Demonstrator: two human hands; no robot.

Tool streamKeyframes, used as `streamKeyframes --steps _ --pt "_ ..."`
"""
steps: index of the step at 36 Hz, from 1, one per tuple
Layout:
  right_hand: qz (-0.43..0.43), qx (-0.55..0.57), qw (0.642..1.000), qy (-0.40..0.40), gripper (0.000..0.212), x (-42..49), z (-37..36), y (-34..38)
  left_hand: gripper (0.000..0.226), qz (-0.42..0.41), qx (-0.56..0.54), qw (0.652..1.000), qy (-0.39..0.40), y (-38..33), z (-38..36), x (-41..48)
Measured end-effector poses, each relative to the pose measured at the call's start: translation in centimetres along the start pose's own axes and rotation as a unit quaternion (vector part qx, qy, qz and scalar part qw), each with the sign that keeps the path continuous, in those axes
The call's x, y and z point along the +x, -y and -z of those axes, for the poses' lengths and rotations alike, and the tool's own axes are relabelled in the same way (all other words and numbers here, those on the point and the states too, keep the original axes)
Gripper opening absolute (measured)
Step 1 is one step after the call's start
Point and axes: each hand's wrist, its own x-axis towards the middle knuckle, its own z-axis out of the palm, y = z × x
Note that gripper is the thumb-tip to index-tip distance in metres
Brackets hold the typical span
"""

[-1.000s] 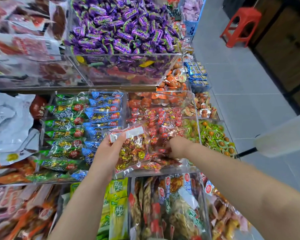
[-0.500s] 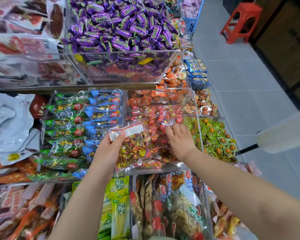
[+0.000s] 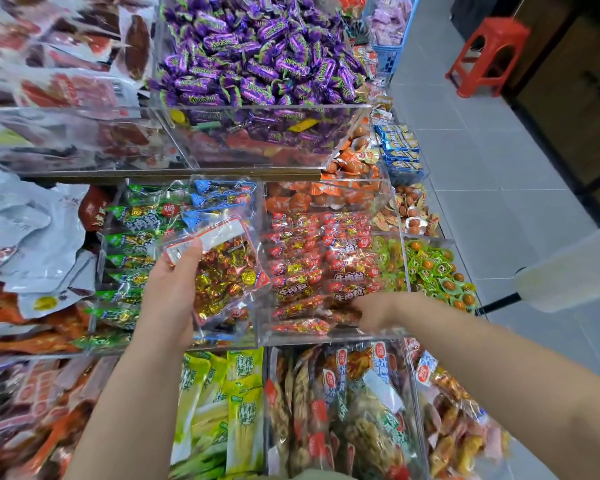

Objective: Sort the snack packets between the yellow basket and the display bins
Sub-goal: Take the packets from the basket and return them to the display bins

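Observation:
My left hand (image 3: 172,289) grips a clear packet of red and gold wrapped snacks (image 3: 227,271), holding it above the bin of green and blue packets (image 3: 136,244). My right hand (image 3: 373,311) reaches down into the front of the clear bin of red packets (image 3: 323,258), fingers among them; motion blur hides whether it holds one. No yellow basket is in view.
A clear bin of purple candies (image 3: 257,64) sits on the upper shelf. Orange egg packs (image 3: 326,199) lie behind the red packets, green egg packs (image 3: 433,271) to the right. Green bamboo-shoot packets (image 3: 222,403) and mixed bags (image 3: 343,410) fill the lower bins. A red stool (image 3: 485,53) stands on the grey floor.
My right hand has drawn back from the middle of the red packets to the bin's front edge. My left hand has lifted the clear packet slightly up and left.

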Motion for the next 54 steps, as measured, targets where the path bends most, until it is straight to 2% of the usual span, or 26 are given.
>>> streamKeyframes --steps 3,7,10,12,14,17,21,24,26,30,35,40,43,45,47,49,50,53,54 --pt "0.019 -0.051 0.994 -0.095 0.027 0.0 -0.7 0.1 0.007 0.007 -0.003 1.0 0.003 0.3 0.3 -0.1" --pt "0.049 -0.091 0.968 -0.229 0.009 -0.7 -0.2 0.3 0.01 0.01 0.001 1.0 0.008 0.6 0.4 -0.3" --pt "0.143 -0.125 0.922 -0.337 0.017 -1.1 0.1 2.1 0.009 0.012 -0.003 1.0 0.009 0.7 0.2 -0.5" --pt "0.231 -0.124 0.893 -0.366 0.027 -0.9 -0.2 3.6 0.009 0.014 -0.006 1.0 0.015 0.7 0.0 -0.6" --pt "0.258 -0.101 0.892 -0.358 0.033 -0.2 -0.7 5.0 0.01 0.015 -0.005 1.0 0.019 0.7 0.0 -0.7" --pt "0.233 -0.066 0.908 -0.341 0.033 1.4 -1.6 6.7 0.008 0.015 -0.005 1.0 0.017 0.7 0.2 -0.8" --pt "0.205 -0.079 0.924 -0.314 0.036 2.6 -1.7 8.3 0.009 0.014 0.005 1.0 0.011 0.8 0.8 -0.8" --pt "0.248 -0.04 0.928 -0.277 0.044 2.4 -1.2 7.3 0.009 0.017 -0.001 1.0 -0.001 0.9 1.5 -0.7" --pt "0.239 -0.028 0.93 -0.276 0.052 2.1 -1.1 5.6 0.009 0.016 -0.004 1.0 -0.006 0.9 1.8 -0.6" --pt "0.176 -0.044 0.952 -0.246 0.045 2.0 -1.0 3.6 0.007 0.01 -0.005 1.0 -0.013 1.1 2.2 -0.2" --pt "0.16 -0.101 0.947 -0.26 0.038 3.0 -0.5 5.7 0.01 0.016 0.019 1.0 -0.012 1.4 1.8 0.2" --pt "0.128 -0.099 0.948 -0.273 0.032 3.9 -0.9 7.1 0.012 0.019 0.039 0.999 -0.009 1.6 1.1 0.5" --pt "0.132 -0.017 0.95 -0.283 0.033 3.9 -1.1 6.9 0.011 0.02 0.038 0.999 -0.001 1.5 0.1 0.3" --pt "0.149 0.062 0.956 -0.246 0.042 3.1 -0.9 6.0 0.013 0.024 0.042 0.999 0.023 1.4 -0.5 0.3" --pt "0.159 0.124 0.961 -0.187 0.055 1.7 -0.4 5.0 0.034 0.044 0.037 0.997 0.058 1.3 -0.9 0.3" --pt "0.166 0.212 0.945 -0.187 0.056 -0.4 0.6 4.2 0.075 0.075 0.033 0.992 0.099 1.0 -1.3 0.1" --pt "0.174 0.271 0.923 -0.212 0.052 -1.7 1.3 4.0 0.086 0.08 0.048 0.989 0.119 0.9 -1.5 0.0" --pt "0.237 0.418 0.833 -0.275 0.044 -5.5 3.4 3.7 0.081 0.084 0.104 0.972 0.191 1.4 -2.3 -0.5" --pt "0.262 0.424 0.821 -0.279 0.047 -6.7 4.0 3.8 0.073 0.091 0.12 0.967 0.206 1.6 -2.9 -0.8"
